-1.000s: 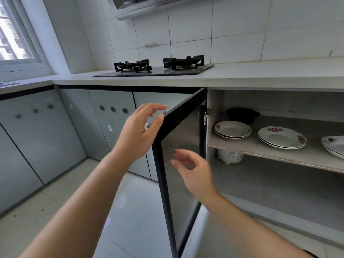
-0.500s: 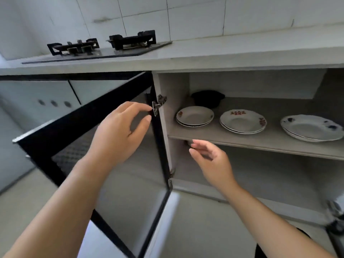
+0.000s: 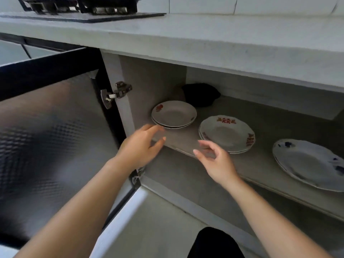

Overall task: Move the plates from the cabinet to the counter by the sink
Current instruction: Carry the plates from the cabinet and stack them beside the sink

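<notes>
All three plate stacks, left (image 3: 174, 114), middle (image 3: 226, 133) and right (image 3: 310, 162), remain on the cabinet shelf (image 3: 186, 142), none moved; left hand (image 3: 141, 146) and right hand (image 3: 216, 162) approach empty, fingers loosely spread.

Plate stacks on the shelf (image 3: 186, 142) — three. The left stack (image 3: 174, 114) shows two plates, one rim under the other, with red motifs. The middle stack (image 3: 227, 133) shows at least two plates, also with red motifs; the exact count cannot be read from the rims. The right stack (image 3: 309, 162), with blue motifs, is cut by the frame edge; its plate count cannot be determined.

Dark vessel (image 3: 201, 94) at the back of the shelf — one.

Door hinges: two, an upper hinge (image 3: 116, 94) and a lower hinge (image 3: 136, 175).

Open cabinet door (image 3: 52, 138): one.

Gas burners (image 3: 108, 4) on the surface (image 3: 204, 40): two, both partly cropped.

Hands in view: two, the left hand (image 3: 141, 146) and the right hand (image 3: 216, 162).
</notes>
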### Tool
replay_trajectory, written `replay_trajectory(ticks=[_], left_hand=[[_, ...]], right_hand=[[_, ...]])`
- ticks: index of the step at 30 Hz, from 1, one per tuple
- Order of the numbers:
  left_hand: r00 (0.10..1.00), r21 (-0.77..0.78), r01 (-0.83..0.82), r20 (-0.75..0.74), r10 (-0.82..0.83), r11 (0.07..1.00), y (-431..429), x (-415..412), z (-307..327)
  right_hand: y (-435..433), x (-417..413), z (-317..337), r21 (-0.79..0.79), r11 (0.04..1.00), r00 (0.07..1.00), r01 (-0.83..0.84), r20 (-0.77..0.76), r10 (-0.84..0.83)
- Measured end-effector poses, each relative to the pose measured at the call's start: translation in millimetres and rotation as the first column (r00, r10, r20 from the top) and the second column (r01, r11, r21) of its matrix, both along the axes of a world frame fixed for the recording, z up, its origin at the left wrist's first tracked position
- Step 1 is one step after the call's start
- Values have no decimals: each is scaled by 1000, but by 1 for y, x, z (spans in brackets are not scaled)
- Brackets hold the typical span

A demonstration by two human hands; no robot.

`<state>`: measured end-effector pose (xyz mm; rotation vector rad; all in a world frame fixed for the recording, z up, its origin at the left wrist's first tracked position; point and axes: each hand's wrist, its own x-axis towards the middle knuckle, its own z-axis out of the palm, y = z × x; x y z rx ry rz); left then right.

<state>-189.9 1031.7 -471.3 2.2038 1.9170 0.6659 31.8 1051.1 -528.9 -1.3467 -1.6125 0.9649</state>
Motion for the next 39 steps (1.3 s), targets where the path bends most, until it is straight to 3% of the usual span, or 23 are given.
replay_trajectory(ticks=[11, 17, 21, 25, 32, 39], left_hand=[[996, -53, -71, -52, 69, 996, 59, 4, -31], [992, -49, 47, -118, -52, 998, 101, -9, -63], [994, 16, 89, -70, -88, 996, 137, -18, -73], [982, 5, 126, -143, -124, 992, 164, -27, -87], [945, -41, 197, -259, -201, 979, 193, -32, -110], [979, 56, 168, -124, -161, 984, 193, -33, -119]], right_hand=[[73, 12, -9, 72, 991, 970, -113, 226, 94], [112, -14, -30, 279, 928, 895, -246, 432, 107], [140, -34, -41, 328, 902, 864, -282, 495, 90], [159, -48, -53, 410, 853, 819, -323, 572, 36], [185, -73, -64, 367, 850, 732, -377, 681, 31], [192, -76, -76, 474, 812, 791, -340, 611, -25]])
